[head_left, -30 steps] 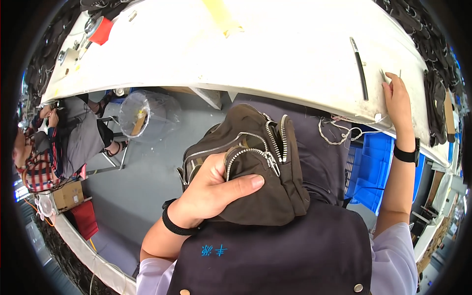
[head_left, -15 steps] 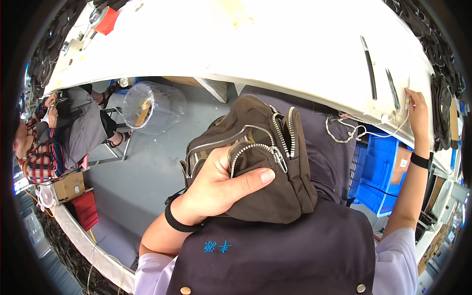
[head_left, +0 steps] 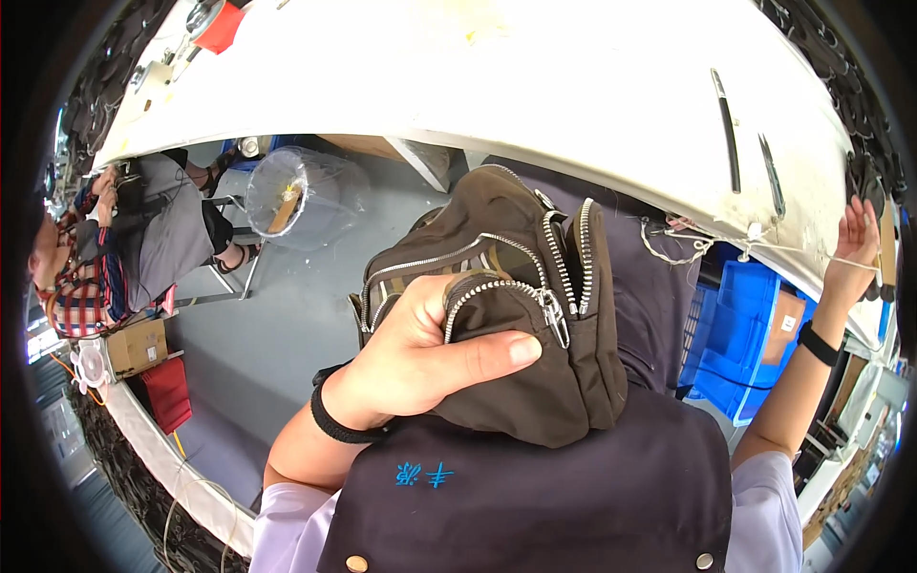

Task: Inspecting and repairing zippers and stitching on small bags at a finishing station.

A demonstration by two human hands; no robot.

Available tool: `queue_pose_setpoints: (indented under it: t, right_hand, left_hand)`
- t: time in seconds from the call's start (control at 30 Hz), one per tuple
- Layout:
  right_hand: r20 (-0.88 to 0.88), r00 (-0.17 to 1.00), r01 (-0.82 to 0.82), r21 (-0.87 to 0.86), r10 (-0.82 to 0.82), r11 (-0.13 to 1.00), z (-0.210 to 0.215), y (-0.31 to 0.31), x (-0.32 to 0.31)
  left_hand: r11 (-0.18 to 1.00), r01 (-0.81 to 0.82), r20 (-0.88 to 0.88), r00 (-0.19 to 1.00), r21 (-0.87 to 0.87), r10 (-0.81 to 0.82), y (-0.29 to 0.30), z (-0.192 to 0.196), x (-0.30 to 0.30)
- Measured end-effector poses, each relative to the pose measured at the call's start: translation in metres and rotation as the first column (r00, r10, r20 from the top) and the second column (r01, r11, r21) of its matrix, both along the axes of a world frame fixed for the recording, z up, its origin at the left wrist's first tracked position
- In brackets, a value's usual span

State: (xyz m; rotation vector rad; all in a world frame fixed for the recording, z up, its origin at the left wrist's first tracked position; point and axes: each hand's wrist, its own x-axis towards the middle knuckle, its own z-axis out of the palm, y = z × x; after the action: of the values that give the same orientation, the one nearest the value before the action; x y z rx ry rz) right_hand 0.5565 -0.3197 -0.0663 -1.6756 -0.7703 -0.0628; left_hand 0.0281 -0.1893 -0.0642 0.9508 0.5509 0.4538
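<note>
My left hand point(head_left: 435, 358) is closed on a dark brown fabric bag point(head_left: 516, 401) above my lap, its thumb lying outside and its other fingers tucked under the flap of a zipped pocket. Metal-toothed zippers point(head_left: 586, 258) curve along the bag's pockets, and one silver zipper pull point(head_left: 557, 323) hangs beside my thumb. At the far right, my right hand point(head_left: 857, 244) reaches past the table edge with fingers stretched out, close to a stack of dark pieces point(head_left: 864, 177). A thin white cord point(head_left: 793, 250) runs from the table edge to this hand; anything in the palm is hidden.
On the white table point(head_left: 573, 86) lie a black pen-like tool point(head_left: 728, 134) and dark tweezers point(head_left: 772, 177). Blue crates point(head_left: 740, 334) stand below at right. A clear-lined bin point(head_left: 277, 205) is at left, near a seated person point(head_left: 91, 263) and a cardboard box point(head_left: 137, 344).
My right hand has left the small corded tool's spot on the table and moved right and downward, its fingers straightening. The cord now stretches to it. My left hand still grips the bag.
</note>
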Motion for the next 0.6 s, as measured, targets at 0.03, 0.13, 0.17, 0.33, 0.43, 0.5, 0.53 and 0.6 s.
queue_pose_setpoints:
  t: [0.03,0.13,0.17,0.33,0.43,0.5,0.53,0.6]
  right_hand:
    - [-0.125,0.983,-0.116,0.127,0.132,0.985,0.014,0.015,-0.042]
    - [-0.341,0.489,-0.704,0.39,0.803,0.594,0.038,0.006,-0.095]
    - [-0.408,0.4,-0.699,0.444,0.821,0.561,0.025,0.021,-0.131]
    - [-0.447,0.123,-0.806,0.476,0.886,0.351,0.025,0.046,-0.282]
    - [-0.536,0.037,-0.831,0.452,0.844,0.324,0.018,0.046,-0.299]
    - [-0.496,0.083,-0.81,0.472,0.864,0.349,0.014,0.047,-0.308]
    - [-0.455,0.138,-0.787,0.489,0.88,0.377,0.013,0.047,-0.31]
    - [-0.462,0.08,-0.783,0.52,0.883,0.343,0.015,0.046,-0.31]
  left_hand:
    - [1.0,0.0,-0.005,1.0,0.001,0.0,-0.001,0.002,0.002]
    - [0.998,0.017,0.014,1.0,-0.054,-0.016,-0.006,0.008,0.005]
    - [0.998,-0.007,-0.012,1.0,-0.061,0.007,-0.003,0.001,0.01]
    - [0.999,0.022,-0.013,1.0,-0.048,-0.023,-0.007,0.005,0.007]
    - [0.998,0.015,0.003,1.0,-0.065,-0.014,-0.01,0.007,0.005]
    - [0.992,0.002,0.017,1.0,-0.129,0.0,-0.01,0.008,0.001]
    - [0.991,0.001,0.016,1.0,-0.131,0.001,-0.011,0.007,0.001]
    - [0.996,-0.017,0.01,1.0,-0.093,0.017,-0.012,0.005,0.002]
